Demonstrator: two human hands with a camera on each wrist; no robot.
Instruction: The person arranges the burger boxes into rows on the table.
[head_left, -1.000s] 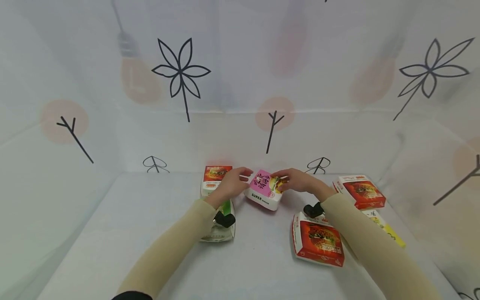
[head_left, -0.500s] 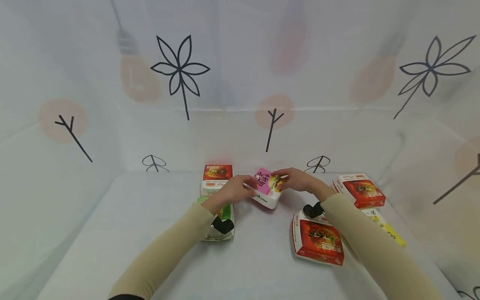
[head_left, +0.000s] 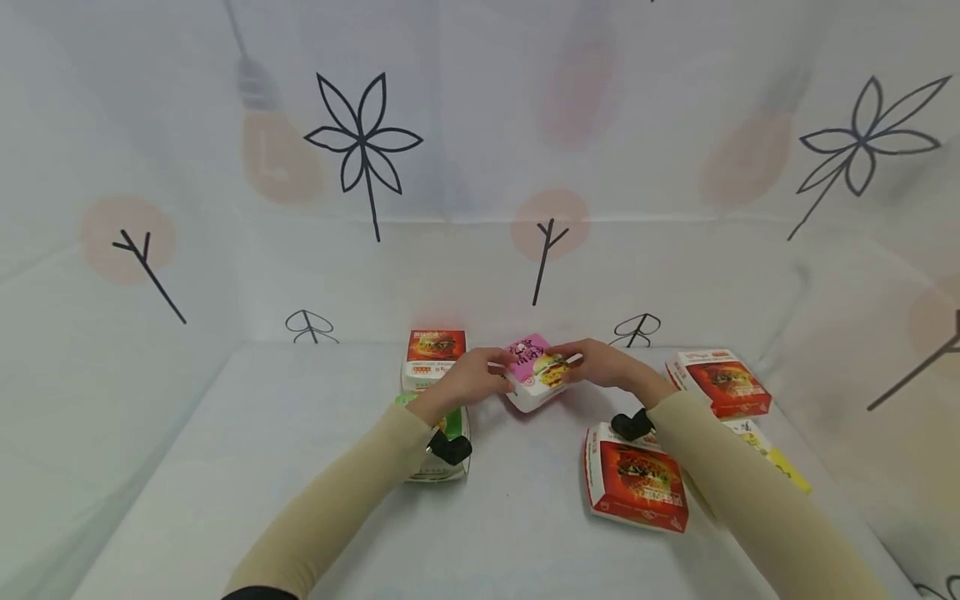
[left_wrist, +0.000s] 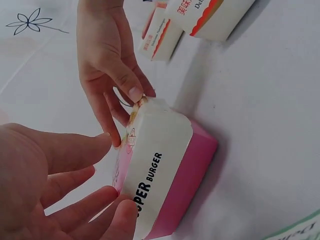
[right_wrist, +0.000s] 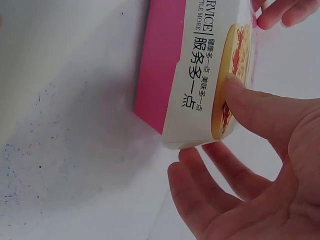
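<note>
A pink-and-white burger box [head_left: 534, 367] with a burger picture on its lid stands turned at an angle towards the back of the table. My right hand [head_left: 600, 364] pinches its right corner; in the right wrist view the thumb [right_wrist: 245, 102] presses on the lid and the fingers reach under the corner. On the box's left side is my left hand [head_left: 471, 375]. Its fingers [left_wrist: 95, 207] are loosely bent with the tips at the lid's edge by the "SUPER BURGER" print, and its thumb lies near the lid.
At left, a red-and-white burger box [head_left: 435, 354] stands behind a green one [head_left: 456, 425], partly under my left forearm. To the right are a red box [head_left: 641, 479] in front, another red box [head_left: 723, 383] farther back, and a yellow-and-white one [head_left: 768, 454] partly behind my right sleeve.
My left hand has moved right and nearer, up to the pink box. The box has turned clockwise as seen from above, its near corner swinging left. My right hand stays at its right corner.
</note>
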